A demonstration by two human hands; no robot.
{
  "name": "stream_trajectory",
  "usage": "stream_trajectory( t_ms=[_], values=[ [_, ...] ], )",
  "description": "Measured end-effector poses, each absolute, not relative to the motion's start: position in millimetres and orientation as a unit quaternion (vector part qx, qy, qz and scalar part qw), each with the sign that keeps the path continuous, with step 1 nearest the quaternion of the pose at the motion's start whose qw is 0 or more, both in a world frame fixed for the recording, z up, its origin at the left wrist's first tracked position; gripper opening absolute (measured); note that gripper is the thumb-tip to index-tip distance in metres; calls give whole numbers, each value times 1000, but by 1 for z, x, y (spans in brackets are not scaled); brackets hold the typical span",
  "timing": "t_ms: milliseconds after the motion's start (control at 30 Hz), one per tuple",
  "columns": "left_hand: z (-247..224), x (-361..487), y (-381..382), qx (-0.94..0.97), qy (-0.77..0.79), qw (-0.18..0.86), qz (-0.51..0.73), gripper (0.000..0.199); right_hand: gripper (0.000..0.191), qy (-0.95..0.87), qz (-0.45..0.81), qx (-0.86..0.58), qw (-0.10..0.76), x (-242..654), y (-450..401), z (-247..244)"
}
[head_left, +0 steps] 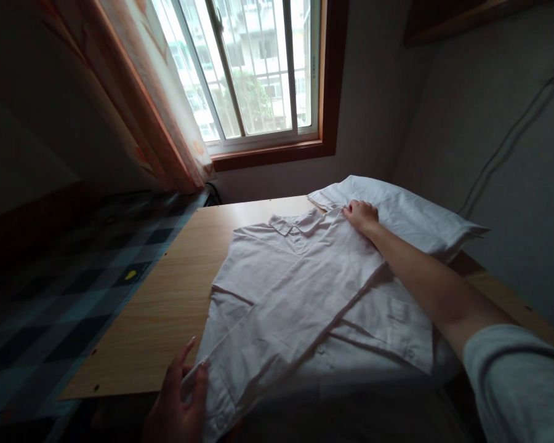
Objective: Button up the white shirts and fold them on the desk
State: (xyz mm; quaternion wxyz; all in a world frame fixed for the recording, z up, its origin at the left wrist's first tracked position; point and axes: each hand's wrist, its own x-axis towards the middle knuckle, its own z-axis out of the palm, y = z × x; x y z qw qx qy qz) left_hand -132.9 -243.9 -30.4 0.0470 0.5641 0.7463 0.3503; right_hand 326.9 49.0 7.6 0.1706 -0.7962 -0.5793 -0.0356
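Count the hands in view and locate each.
2: the left hand at the near left edge of the white shirt, the right hand at its shoulder, beside the collar.

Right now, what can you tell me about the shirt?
The shirt is white, thin-looking cloth, creased, with a pointed collar and small buttons. It lies spread on the board, collar toward the window, diagonal folds across it. The left hand holds its near-left edge; the right hand grips it near the collar.
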Motion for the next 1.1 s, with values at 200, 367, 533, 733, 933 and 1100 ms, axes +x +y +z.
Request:
stream_trajectory(
  t_ms=[200, 367, 533, 733, 933, 1100],
  values=[
    [-30, -132, -244, 571, 750, 29, 333, 46, 47, -557, -31, -807, 191, 326, 59, 5],
    [-24, -125, -243, 580, 759, 3, 295, 47, 45, -561, -48, -803, 198, 331, 67, 6],
    [-11, -116, -242, 615, 747, -130, 217, 45, 42, -572, -16, -803, 165, 332, 64, 10],
    [8, -97, -236, 713, 592, -205, 315, 29, 57, -664, -124, -711, 194, 286, 20, 25],
    [-27, -48, -218, 792, 517, -144, 291, 36, 49, -899, 7, -383, 210, 180, -96, -5],
    [-64, -39, -210, 783, 543, -200, 225, 44, 63, -924, 137, -331, 135, 153, -140, -18]
  ],
)
